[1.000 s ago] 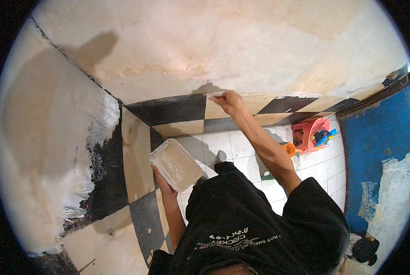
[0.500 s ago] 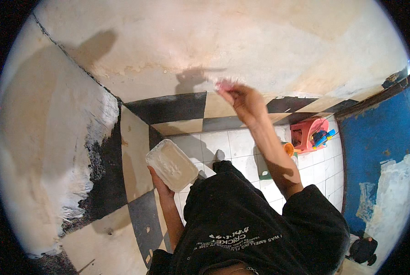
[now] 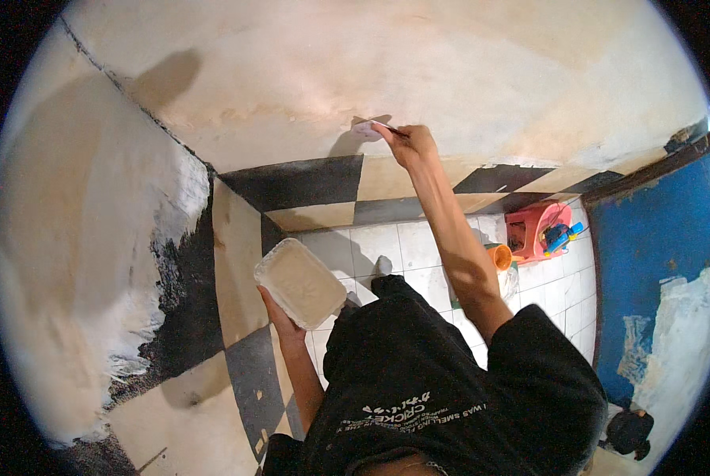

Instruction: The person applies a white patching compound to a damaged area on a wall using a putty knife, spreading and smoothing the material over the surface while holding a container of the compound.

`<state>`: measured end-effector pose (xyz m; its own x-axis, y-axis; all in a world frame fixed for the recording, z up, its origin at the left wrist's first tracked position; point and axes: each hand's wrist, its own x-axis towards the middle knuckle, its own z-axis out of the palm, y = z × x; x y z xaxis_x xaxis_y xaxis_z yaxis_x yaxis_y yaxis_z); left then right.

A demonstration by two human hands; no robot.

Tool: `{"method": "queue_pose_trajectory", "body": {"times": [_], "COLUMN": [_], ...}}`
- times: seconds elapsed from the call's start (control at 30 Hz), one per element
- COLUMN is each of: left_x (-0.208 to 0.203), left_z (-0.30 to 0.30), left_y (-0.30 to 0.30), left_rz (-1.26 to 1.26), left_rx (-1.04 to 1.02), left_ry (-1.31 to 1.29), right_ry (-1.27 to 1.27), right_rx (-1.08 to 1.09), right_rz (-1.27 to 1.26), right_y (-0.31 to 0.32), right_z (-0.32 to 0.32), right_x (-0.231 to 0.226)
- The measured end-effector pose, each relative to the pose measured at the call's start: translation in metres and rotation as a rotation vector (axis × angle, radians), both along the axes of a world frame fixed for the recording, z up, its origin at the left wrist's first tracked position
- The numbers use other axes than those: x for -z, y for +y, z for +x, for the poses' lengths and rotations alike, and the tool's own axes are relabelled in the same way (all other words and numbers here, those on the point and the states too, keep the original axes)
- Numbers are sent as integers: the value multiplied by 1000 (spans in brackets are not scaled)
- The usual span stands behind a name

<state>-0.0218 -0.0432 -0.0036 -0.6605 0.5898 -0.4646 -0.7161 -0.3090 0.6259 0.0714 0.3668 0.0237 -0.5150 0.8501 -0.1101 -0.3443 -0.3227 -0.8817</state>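
My left hand (image 3: 286,319) grips the lower left edge of a white rectangular tub (image 3: 301,284) with pale, paint-like stuff inside. The tub is tilted a little above the tiled floor. Higher up, my right hand (image 3: 413,147) is closed round the dark handle of what looks like a paintbrush. The pale head of this paintbrush (image 3: 367,128) is at the cream wall (image 3: 291,71), above the black and cream checkered band (image 3: 291,186). Whether the head touches the wall I cannot tell.
White floor tiles (image 3: 422,247) lie below. A pink stool (image 3: 536,226) with a blue and yellow object (image 3: 563,236) stands right, by an orange cup (image 3: 498,256). A patchy blue door (image 3: 648,254) is at far right. The left wall (image 3: 69,262) has rough white strokes over black.
My right hand has moved slightly up and left, and the paintbrush now lies closer to its shadow on the wall. My left hand and the tub stay nearly in place.
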Motion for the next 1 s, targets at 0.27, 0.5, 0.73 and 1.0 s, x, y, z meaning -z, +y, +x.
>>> {"method": "queue_pose_trajectory", "body": {"times": [0.27,0.5,0.73,1.0], "left_x": [18,4,11,11], "left_z": [-1,0,1,6], "left_y": [-22,-3,-9,-4], "left_rz": [24,87,84,70], "left_rx": [-35,61,51,77], "left_ry": [-78,-63,-25,-35], "right_ry": [222,110,278,122], "right_rx": [102,150,44,65], "right_rz": [-306,-413,-172,-366], "right_y": [-133,-68,-101,-96], "right_z": [54,3,20,29], "right_x": [-114,-14,-122,-30]}}
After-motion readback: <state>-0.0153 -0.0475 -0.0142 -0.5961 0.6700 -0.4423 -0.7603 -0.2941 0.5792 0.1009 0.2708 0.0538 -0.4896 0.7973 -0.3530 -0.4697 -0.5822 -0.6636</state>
